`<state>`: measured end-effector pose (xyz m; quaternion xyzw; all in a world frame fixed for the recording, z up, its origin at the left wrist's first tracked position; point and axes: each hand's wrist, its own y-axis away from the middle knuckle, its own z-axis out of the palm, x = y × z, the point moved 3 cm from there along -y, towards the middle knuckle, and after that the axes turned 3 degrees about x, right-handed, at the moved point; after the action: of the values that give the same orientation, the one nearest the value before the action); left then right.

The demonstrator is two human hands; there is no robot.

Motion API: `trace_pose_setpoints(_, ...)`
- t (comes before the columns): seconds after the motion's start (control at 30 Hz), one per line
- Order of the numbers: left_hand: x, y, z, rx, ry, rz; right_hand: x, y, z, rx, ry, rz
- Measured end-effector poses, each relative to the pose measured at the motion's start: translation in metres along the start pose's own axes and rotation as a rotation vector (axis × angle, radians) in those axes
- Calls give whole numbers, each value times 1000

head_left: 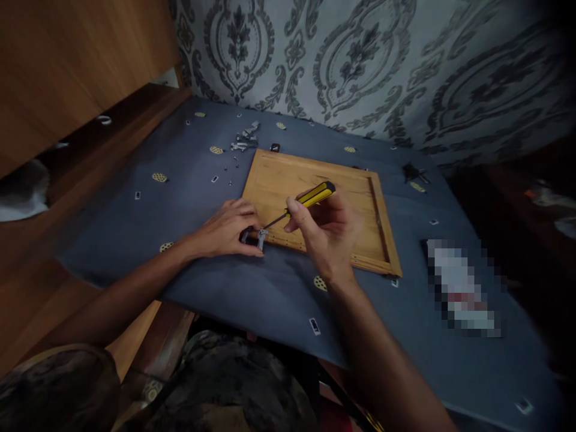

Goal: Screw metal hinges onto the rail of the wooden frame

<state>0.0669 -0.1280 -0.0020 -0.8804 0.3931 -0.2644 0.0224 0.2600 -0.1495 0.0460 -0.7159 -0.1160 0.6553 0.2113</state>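
My right hand (330, 231) is closed around the yellow and black handle of a screwdriver (315, 195). Its thin shaft slants down to the left, and the tip meets a small grey metal hinge (261, 237) at the near edge of a wooden cabinet door (310, 180). Fingers and thumb of my left hand (231, 228) are bent around that hinge and grip it against the door's edge. The door lies flat, its framed panel facing up. Whether a screw sits under the tip is too small to make out.
Several more metal hinges (246, 138) lie beyond the door at the back left, with tiny screws (231, 182) scattered near them. A small black object (275, 147) touches the door's far side. A dark pronged piece (414, 174) and a blurred-out item (461, 288) lie right on the blue tablecloth (202, 300).
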Motion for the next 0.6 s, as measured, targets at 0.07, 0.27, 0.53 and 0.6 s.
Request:
trace_pose_setpoints(0.07,0,0,0,0,-2,-3,0,0,0,-11,10,-1)
trace_pose_setpoints(0.27,-1,0,1,1,-16,2,6,1,2,-57,24,45)
trace_pose_setpoints(0.53,1,0,0,0,-4,-9,10,3,3,-74,95,31)
trace_pose_setpoints(0.6,1,-1,-1,-7,-4,-11,10,3,3,-94,97,33)
